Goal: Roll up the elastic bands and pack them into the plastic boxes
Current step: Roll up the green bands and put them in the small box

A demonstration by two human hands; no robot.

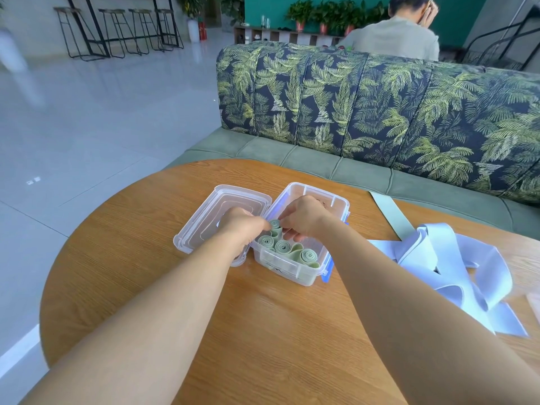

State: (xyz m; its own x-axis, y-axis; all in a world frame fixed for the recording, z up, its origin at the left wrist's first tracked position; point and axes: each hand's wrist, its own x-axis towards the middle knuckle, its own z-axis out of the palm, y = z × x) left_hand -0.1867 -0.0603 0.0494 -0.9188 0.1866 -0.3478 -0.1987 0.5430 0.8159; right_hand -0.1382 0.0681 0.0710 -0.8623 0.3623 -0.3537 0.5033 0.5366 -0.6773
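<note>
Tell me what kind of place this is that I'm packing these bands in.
Probably a cafe or lounge rather than a home: a row of bar stools at a high counter, a leaf-print booth sofa with another person seated behind it, and potted plants lining a shelf.

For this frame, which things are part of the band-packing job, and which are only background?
Job: left hand and right hand on a green roll; plastic box; its lid; loose green band; loose lilac band.

Background: table; sofa; bar stools; potted plants; seated person.
</note>
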